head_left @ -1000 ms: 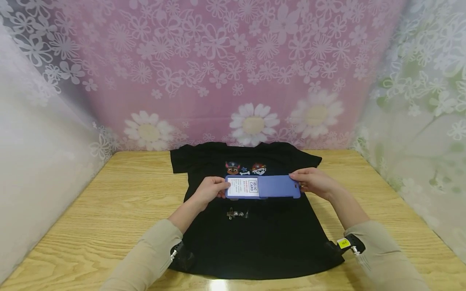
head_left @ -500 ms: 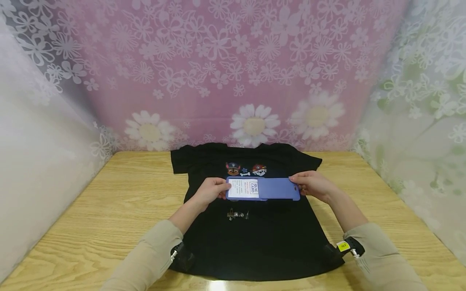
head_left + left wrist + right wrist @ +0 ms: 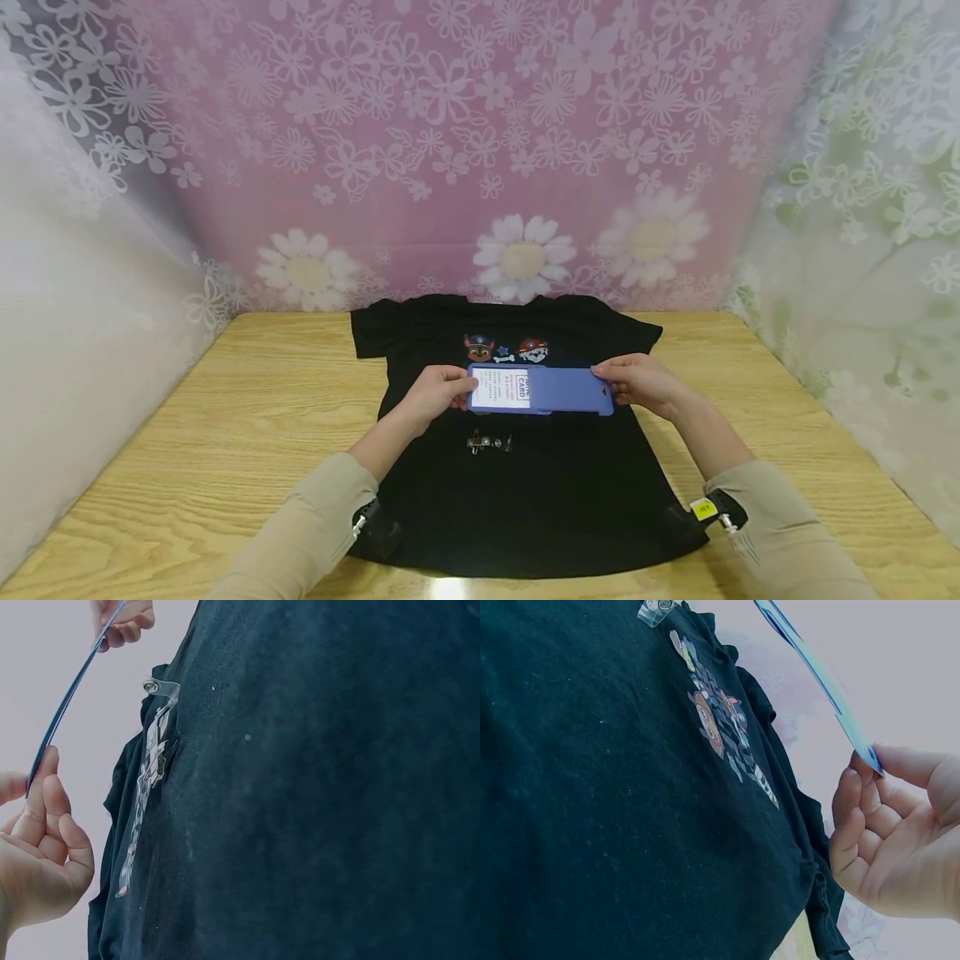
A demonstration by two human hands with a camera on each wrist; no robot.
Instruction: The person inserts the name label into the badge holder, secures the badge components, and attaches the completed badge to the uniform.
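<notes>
The left hand (image 3: 435,393) pinches the left end of the blue holder (image 3: 570,392), with the thumb on the face that looks up and the fingers behind. The right hand (image 3: 643,385) pinches the right end in a similar way. Both grips are narrow, each one holding the holder. The holder lies lengthwise from left to right between the two hands, and the wrist views show it raised above the shirt (image 3: 547,500), not touching it.

In the left part of the holder there is a white card (image 3: 498,390); the word "CARD" can be read near its right end, where the plain blue part covers its edge. This blue part has a small hole close to the right hand.

The black shirt is spread on the wooden worktop (image 3: 285,400), its collar at the far side and its hem at the near side. On it, nearer than the holder, lies a metal clip (image 3: 486,442) with a clear strap. Just beyond the holder are printed a brown dog head (image 3: 478,348) at left and a white dog head (image 3: 533,350) with red hat at right. Behind the worktop hangs a pink flowered cloth (image 3: 450,125).
</notes>
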